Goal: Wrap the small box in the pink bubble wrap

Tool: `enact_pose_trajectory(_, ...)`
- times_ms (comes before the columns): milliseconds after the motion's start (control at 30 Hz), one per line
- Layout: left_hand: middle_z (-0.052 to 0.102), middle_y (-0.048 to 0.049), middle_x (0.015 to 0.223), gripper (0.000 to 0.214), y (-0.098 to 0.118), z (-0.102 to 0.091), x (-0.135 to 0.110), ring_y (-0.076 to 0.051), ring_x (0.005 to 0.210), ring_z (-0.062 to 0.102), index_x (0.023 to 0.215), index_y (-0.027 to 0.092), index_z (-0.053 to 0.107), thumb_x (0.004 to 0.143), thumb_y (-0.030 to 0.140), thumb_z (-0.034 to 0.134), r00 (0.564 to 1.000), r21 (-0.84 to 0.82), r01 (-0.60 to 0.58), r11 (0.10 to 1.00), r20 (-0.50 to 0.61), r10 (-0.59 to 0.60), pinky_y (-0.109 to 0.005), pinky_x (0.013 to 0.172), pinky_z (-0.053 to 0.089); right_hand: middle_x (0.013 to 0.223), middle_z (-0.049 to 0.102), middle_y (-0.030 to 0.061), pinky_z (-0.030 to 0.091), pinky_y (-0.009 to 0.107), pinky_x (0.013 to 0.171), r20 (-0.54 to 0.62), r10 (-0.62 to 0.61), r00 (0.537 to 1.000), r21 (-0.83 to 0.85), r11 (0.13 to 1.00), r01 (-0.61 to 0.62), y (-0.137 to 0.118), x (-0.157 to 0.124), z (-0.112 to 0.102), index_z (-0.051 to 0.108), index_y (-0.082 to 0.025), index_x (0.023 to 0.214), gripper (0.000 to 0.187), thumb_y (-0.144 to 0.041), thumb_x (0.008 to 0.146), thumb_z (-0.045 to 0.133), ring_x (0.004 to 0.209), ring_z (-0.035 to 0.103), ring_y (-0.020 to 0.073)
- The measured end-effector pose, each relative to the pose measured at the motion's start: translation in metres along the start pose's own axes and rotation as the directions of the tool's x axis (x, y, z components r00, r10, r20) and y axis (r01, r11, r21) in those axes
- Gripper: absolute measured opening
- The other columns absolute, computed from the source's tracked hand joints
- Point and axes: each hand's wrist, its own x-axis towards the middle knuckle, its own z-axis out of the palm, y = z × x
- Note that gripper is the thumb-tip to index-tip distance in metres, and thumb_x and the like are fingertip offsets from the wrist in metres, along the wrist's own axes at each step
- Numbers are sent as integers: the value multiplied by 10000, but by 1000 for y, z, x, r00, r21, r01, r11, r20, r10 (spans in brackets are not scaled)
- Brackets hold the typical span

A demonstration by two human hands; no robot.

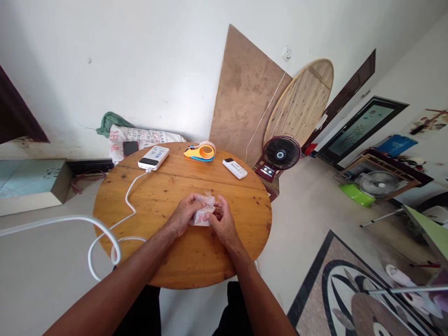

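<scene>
Packet (202, 219) looks light and soft, best pinched at its edges; left hand (184, 214) and right hand (224, 223), half-closed, both hold it.

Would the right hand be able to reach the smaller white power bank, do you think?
Probably yes; nothing stands between the right hand and the smaller power bank, though that hand is holding the white packet.

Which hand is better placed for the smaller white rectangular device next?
Probably the right hand: it's nearer the smaller white rectangular device, though it and the left hand hold the white, red-printed packet.
</scene>
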Motion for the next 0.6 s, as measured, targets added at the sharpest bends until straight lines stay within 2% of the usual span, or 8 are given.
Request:
enact_pose_trajectory(67, 687, -35, 903, 457, 2, -1, -4, -188, 748, 648, 988, 157, 556, 564, 242, 705, 998, 29, -10, 1000, 69, 8, -312, 677, 499, 1196, 554, 109, 526, 317, 757, -47, 37, 998, 87, 996, -33, 4, 2, 0, 375, -214, 1330, 765, -311, 657, 725, 928, 618, 198)
enact_pose_trajectory(233, 661, -34, 1039, 639, 2, -1, -8, -188, 872, 631, 1158, 188, 494, 554, 156, 699, 992, 138, -29, 990, 129, 11, -305, 753, 496, 1223, 572, 115, 502, 347, 868, -30, 38, 999, 129, 991, -34, 0, 4, -5, 451, -202, 1281, 719, -290, 634, 754, 1118, 550, 239)
enact_pose_trajectory(333, 657, -37, 1037, 592, -1, -4, -6, -180, 868, 626, 1160, 180, 502, 591, 129, 659, 984, 141, -25, 990, 176, 0, -307, 767, 495, 1238, 574, 105, 480, 364, 914, -15, 23, 1000, 154, 988, -20, -3, 2, -5, 487, -195, 1257, 677, -292, 640, 750, 1144, 536, 241)
enact_pose_trajectory(500, 665, -35, 1027, 529, -4, -11, 0, -177, 872, 625, 1136, 172, 539, 616, 98, 597, 978, 144, -49, 988, 206, 19, -292, 771, 485, 1218, 595, 93, 473, 364, 915, -30, 29, 999, 75, 997, -27, -2, 0, -3, 513, -195, 1258, 669, -288, 640, 752, 1098, 565, 242)
enact_pose_trajectory(600, 678, -30, 1016, 496, -4, -12, 0, -178, 873, 629, 1124, 171, 564, 632, 116, 602, 976, 158, -45, 986, 215, 10, -285, 779, 476, 1230, 589, 95, 470, 352, 923, -33, 54, 998, 119, 992, -50, -2, 0, -3, 514, -187, 1258, 678, -307, 638, 759, 1115, 556, 239)
